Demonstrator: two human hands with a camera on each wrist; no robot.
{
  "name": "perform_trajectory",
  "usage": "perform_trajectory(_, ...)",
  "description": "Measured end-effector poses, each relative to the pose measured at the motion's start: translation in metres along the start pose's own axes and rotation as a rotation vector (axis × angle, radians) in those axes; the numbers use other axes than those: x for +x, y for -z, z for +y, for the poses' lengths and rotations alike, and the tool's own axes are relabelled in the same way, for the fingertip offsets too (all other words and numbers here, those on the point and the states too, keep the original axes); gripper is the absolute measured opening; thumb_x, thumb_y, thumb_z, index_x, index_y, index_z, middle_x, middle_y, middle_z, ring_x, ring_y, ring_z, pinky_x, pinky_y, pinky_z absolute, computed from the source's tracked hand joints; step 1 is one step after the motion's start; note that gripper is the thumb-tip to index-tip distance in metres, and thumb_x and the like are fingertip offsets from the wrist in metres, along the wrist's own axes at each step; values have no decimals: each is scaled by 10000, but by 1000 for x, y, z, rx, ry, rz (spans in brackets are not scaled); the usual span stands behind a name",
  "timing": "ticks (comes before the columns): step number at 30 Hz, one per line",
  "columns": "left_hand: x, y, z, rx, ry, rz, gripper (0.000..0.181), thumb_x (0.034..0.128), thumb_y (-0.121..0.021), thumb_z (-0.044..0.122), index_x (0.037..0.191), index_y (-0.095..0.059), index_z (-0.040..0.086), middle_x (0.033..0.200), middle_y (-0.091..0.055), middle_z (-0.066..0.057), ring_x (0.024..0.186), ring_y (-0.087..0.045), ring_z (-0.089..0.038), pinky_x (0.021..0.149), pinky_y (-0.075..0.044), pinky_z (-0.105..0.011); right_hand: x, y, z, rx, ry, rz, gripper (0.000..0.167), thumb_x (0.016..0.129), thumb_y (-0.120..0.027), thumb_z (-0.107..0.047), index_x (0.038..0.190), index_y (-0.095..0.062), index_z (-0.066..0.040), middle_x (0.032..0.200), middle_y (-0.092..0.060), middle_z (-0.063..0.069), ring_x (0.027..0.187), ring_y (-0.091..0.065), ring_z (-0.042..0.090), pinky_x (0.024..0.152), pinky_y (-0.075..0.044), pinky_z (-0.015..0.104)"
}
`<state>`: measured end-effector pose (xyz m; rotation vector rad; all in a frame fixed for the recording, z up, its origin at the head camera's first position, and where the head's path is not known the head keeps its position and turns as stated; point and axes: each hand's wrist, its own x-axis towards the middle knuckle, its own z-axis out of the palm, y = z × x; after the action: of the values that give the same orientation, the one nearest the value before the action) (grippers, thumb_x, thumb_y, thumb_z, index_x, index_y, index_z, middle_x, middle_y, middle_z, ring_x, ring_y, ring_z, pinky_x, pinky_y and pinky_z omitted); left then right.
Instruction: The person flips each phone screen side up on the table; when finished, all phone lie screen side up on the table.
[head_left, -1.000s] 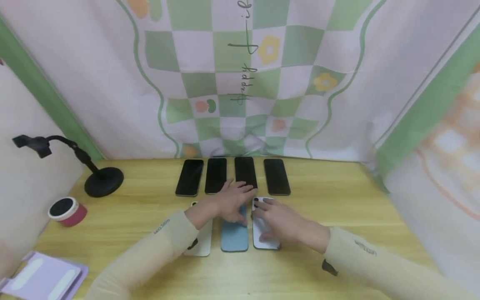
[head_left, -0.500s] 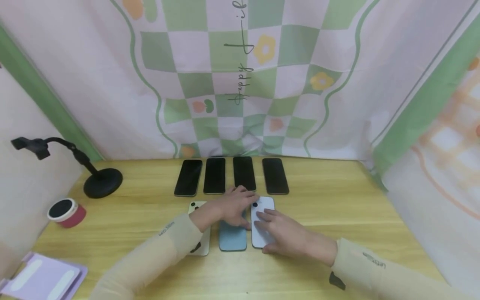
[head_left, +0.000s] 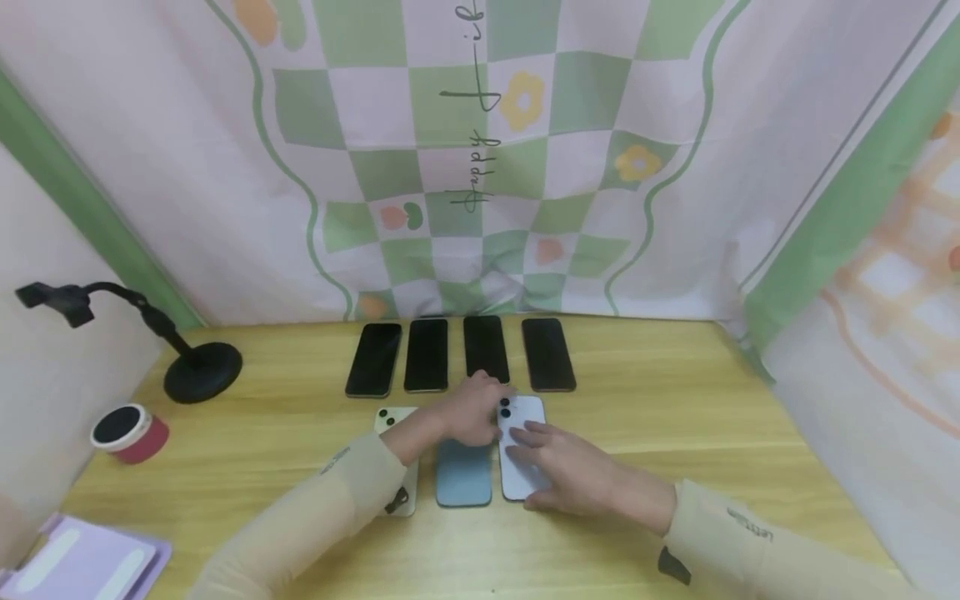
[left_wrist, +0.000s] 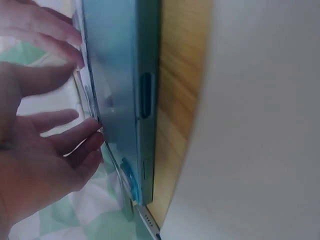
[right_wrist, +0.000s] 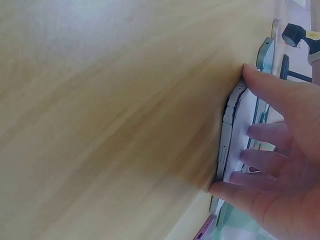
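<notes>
Our L hand [head_left: 472, 412], fingers loose & released, is over the blue phone [head_left: 463, 477]; our R hand [head_left: 576, 470], also released, rests on the pale lilac phone [head_left: 519, 477], just R of blue on desk [head_left: 645, 379].

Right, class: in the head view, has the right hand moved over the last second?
Yes: the right hand has moved back, farther from the far edge of the table.

You've got a lt. wood-grain surface [head_left: 675, 433] w/ pale glare [right_wrist: 100, 25] on it, grn/wht checked cloth [head_left: 450, 167] hanging behind w/ "Happy" lettering [head_left: 474, 171], & orange-plaid fabric [head_left: 907, 242] to your R.
</notes>
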<state>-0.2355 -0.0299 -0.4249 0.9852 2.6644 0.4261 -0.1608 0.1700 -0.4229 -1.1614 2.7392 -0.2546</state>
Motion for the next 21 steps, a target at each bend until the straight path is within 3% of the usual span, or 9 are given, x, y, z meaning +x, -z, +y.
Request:
perform_trajectory(3, 4, -2, -2, -97, 34, 52, 622, 837, -728, 45, 1443, -587, 38, 1358, -699, -138, 1214, -585, -300, 1067, -520, -408, 1, -2, 0, 8, 0, -2, 659, 802, -875, -335, 1349, -667, -31, 1506, -574, 239, 1389, -553, 467, 1115, -504, 571)
perform_trajectory(10, 7, -8, -4, -302, 106, 114, 564, 856, -685, 43, 1411, -586, 45, 1308, -707, -162, 1210, -615, -315, 1111, -484, -462, 1, -1, -1, 20, 16, 20, 652, 781, -890, -325, 1325, -677, -36, 1488, -591, 238, 1376, -563, 464, 1118, -503, 575)
perform_trajectory(14, 8, -6, -3, -426, 149, 135, 496, 874, -648, 9, 1368, -596, 20, 1273, -691, -190, 1155, -638, -317, 1035, -543, -470, 1, -1, -1, 22, 17, 16, 647, 784, -891, -325, 1330, -676, -52, 1507, -584, 213, 1395, -554, 444, 1132, -499, 558)
perform_trajectory(21, 13, -3, -7, -495, 137, 227, 400, 847, -641, -63, 1244, -651, -14, 1135, -709, -184, 1008, -659, -273, 867, -565, -340, 2, 1, 0, -17, 33, 44, 656, 799, -882, -320, 1352, -658, -47, 1527, -564, 216, 1415, -534, 449, 1140, -489, 559)
